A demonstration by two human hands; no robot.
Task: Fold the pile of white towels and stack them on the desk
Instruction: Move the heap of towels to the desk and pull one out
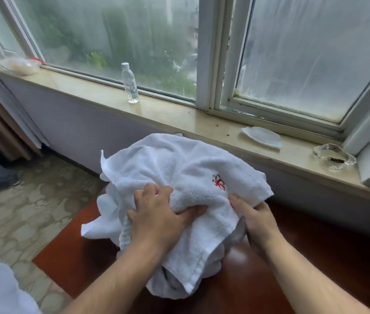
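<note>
Beneath the left hand (156,215) and right hand (257,220), a crumpled pile of white terry towels (175,164) sits on the glossy red-brown wooden surface (75,259). Each hand clutches a bunched fold of cloth. Light, limp, grippy stuff: probably best pinched at two hem corners.

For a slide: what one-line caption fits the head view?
Left hand and right hand grip a crumpled white towel on the desk, below a windowsill holding a water bottle.

Towel pile (179,177) on the desk (315,279), bottle (130,85) and ashtray (333,156) behind on the windowsill (77,91)
</note>
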